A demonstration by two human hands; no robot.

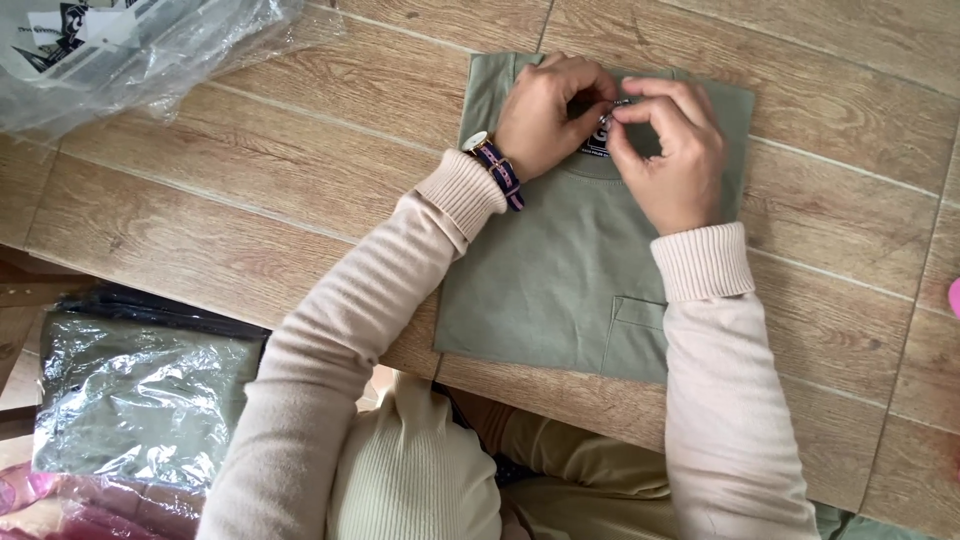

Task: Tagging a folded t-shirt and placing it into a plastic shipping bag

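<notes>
A folded olive-green shirt (560, 270) with a chest pocket lies flat on the wooden table (250, 190). Both my hands meet at its collar. My left hand (548, 112), with a striped-strap wristwatch (497, 165) on the wrist, pinches at the black neck label (597, 145). My right hand (672, 150) pinches a small metallic thing at the same spot; its fingertips touch those of the left hand. What the small thing is cannot be made out. Cream knit sleeves cover both arms.
Clear plastic bags (130, 50) with packed goods lie at the table's far left corner. Below the table's near edge on the left sits a bagged olive-green garment (140, 400) on a stack of other bagged items. A pink thing (955, 298) peeks in at the right edge.
</notes>
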